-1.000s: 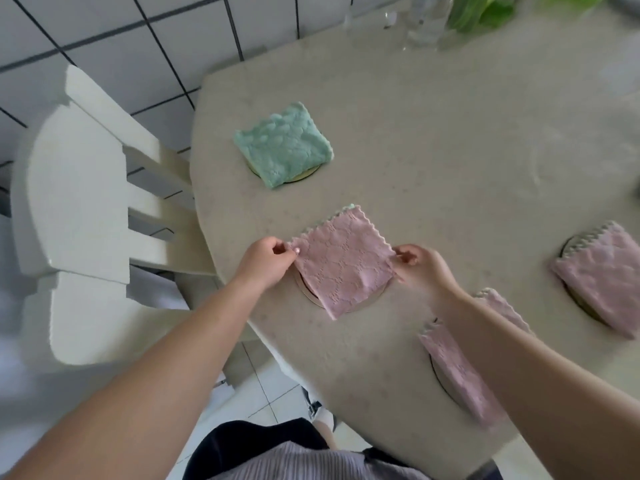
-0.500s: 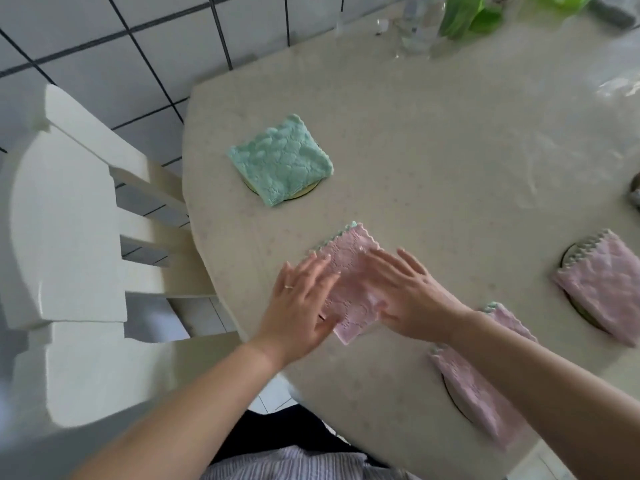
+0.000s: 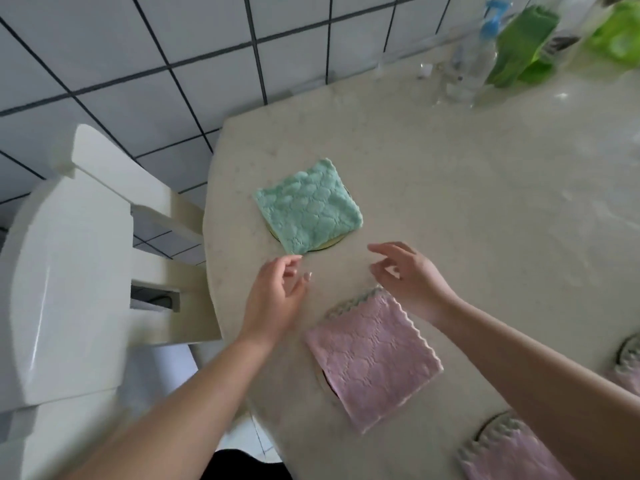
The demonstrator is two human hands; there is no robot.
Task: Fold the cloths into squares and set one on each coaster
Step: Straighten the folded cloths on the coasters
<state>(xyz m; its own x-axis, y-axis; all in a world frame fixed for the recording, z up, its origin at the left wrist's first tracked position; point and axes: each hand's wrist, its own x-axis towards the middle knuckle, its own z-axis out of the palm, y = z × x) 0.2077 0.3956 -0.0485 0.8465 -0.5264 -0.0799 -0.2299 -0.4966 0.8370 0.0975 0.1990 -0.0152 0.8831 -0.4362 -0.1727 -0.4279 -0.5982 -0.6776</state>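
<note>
A folded pink cloth (image 3: 374, 358) lies square on a coaster whose rim (image 3: 323, 379) peeks out at its left edge. Beyond it a folded green cloth (image 3: 308, 206) covers another coaster (image 3: 327, 244). My left hand (image 3: 277, 299) hovers open between the two cloths, holding nothing. My right hand (image 3: 408, 275) hovers open just past the pink cloth's far corner, fingers spread. A second pink cloth (image 3: 509, 452) sits on a coaster at the lower right, partly behind my right forearm. A third one (image 3: 630, 362) shows at the right edge.
The beige table (image 3: 467, 188) has a rounded left edge. A white chair (image 3: 76, 265) stands close against that edge. A clear bottle (image 3: 471, 60) and green bags (image 3: 523, 43) stand at the table's far side by the tiled wall.
Both hands pinched, then pressed flat on the pink cloth; now they have lifted off it and moved toward the green cloth, open. The camera view has shifted.
</note>
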